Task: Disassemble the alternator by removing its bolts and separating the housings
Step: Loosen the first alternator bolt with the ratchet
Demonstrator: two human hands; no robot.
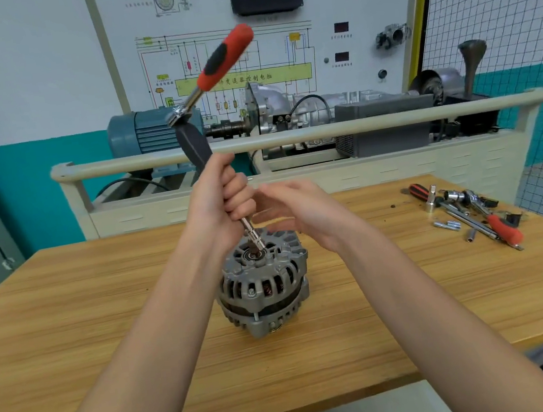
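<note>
where alternator (266, 284) stands: wooden bench (71, 318), tiled teal wall (29, 189) behind.

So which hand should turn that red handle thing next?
Probably the right hand. It is open and holds nothing, beside the tool's shaft. The left hand already grips the dark handle, keeping the socket on the alternator, so it steadies while the right could reach the red handle.

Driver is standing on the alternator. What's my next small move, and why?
Probably steady the alternator with the right hand, which hovers open beside the driver. Only the left hand grips it, tilted, its socket on top, and the alternator stands loose on the table.
</note>
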